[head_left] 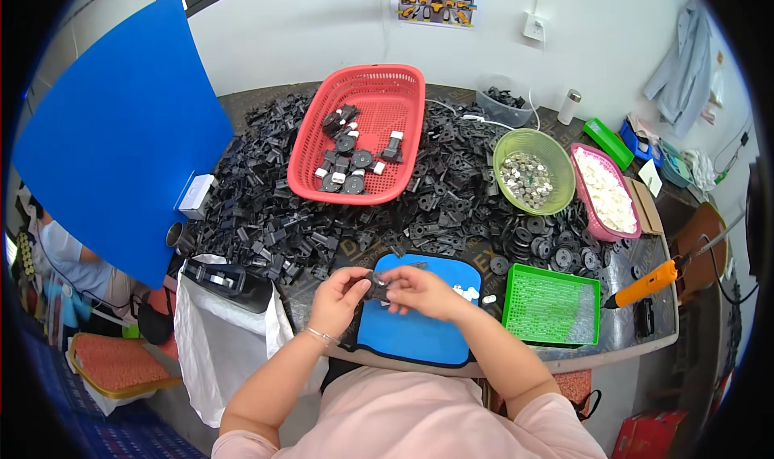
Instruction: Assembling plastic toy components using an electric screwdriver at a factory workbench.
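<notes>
Over a blue mat (415, 338) at the table's front edge, my left hand (339, 299) pinches a small black plastic part (376, 288). My right hand (421, 292) meets it from the other side, its fingers closed on the same part. What the fingertips cover cannot be made out. Several small white pieces (466, 293) lie on the mat beside my right hand. Beyond my hands spreads a wide heap of loose black plastic parts (266, 225). A red basket (413, 148) stands on the heap, holding several black assemblies with wheels and white pieces.
At right stand a green tray (552, 269), a yellow-green bowl (501, 177) of metal pieces and a pink basket (595, 221) of white parts. An orange power screwdriver (645, 285) hangs at the right edge. A white sack (230, 346) and a blue panel (121, 128) are at left.
</notes>
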The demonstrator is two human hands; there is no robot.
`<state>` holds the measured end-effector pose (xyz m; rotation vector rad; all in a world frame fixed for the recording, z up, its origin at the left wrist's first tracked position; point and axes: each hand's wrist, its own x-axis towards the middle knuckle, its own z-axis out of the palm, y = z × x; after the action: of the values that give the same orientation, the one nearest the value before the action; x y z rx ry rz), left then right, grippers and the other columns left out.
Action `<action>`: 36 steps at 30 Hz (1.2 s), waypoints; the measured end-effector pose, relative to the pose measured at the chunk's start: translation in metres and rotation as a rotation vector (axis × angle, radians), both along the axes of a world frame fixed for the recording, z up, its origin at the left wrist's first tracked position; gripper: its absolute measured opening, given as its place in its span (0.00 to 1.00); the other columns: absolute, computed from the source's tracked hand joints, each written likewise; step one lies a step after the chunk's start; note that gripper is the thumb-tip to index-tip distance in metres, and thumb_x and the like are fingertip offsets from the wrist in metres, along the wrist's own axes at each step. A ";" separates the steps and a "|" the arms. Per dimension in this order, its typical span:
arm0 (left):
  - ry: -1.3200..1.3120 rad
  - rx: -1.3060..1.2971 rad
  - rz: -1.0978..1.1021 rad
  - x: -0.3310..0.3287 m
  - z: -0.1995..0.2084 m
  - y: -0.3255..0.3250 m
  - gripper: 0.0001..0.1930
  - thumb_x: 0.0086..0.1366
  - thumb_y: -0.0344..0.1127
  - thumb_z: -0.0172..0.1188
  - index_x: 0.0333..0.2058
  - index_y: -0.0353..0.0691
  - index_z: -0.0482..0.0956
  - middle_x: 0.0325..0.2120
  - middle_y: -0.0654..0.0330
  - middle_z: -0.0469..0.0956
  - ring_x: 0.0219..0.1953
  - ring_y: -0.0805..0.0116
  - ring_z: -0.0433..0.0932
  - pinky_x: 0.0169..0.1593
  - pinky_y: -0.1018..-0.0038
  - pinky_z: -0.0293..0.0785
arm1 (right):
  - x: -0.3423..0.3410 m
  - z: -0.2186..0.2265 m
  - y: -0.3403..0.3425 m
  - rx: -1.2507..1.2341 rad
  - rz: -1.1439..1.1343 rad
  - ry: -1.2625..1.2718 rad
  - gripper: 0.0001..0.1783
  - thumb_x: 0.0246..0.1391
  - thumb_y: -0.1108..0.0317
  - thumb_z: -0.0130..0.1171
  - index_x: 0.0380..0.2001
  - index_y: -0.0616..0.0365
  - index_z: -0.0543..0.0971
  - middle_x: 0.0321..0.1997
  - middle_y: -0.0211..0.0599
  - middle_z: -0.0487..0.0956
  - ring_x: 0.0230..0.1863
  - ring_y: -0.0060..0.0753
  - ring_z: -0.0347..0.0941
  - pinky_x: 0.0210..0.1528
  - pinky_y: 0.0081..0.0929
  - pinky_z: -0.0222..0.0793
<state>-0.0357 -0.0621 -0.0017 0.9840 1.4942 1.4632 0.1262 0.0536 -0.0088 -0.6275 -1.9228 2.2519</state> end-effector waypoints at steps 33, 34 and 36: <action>0.854 0.133 -0.320 0.042 0.025 -0.039 0.14 0.44 0.28 0.62 0.30 0.36 0.69 0.31 0.56 0.73 0.36 0.57 0.71 0.40 0.68 0.69 | 0.062 -0.017 -0.039 -0.262 -0.386 0.296 0.13 0.52 0.73 0.59 0.41 0.59 0.72 0.36 0.30 0.77 0.38 0.20 0.73 0.43 0.20 0.71; 0.853 0.148 -0.351 0.047 0.027 -0.041 0.13 0.44 0.27 0.61 0.30 0.36 0.69 0.32 0.56 0.73 0.37 0.55 0.70 0.41 0.67 0.68 | 0.062 -0.016 -0.040 -0.259 -0.389 0.297 0.13 0.52 0.73 0.59 0.41 0.59 0.72 0.36 0.30 0.77 0.38 0.20 0.73 0.43 0.20 0.71; 0.858 0.151 -0.391 0.044 0.022 -0.041 0.16 0.45 0.26 0.60 0.35 0.37 0.68 0.32 0.55 0.72 0.38 0.58 0.71 0.41 0.67 0.69 | 0.066 -0.014 -0.041 -0.397 -0.320 0.236 0.12 0.52 0.74 0.59 0.41 0.60 0.72 0.37 0.31 0.77 0.38 0.20 0.73 0.45 0.21 0.71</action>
<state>0.0086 -0.1033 0.0201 2.0351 1.6158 0.8995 0.1920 0.0121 -0.0223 -0.6235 -1.1828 2.3769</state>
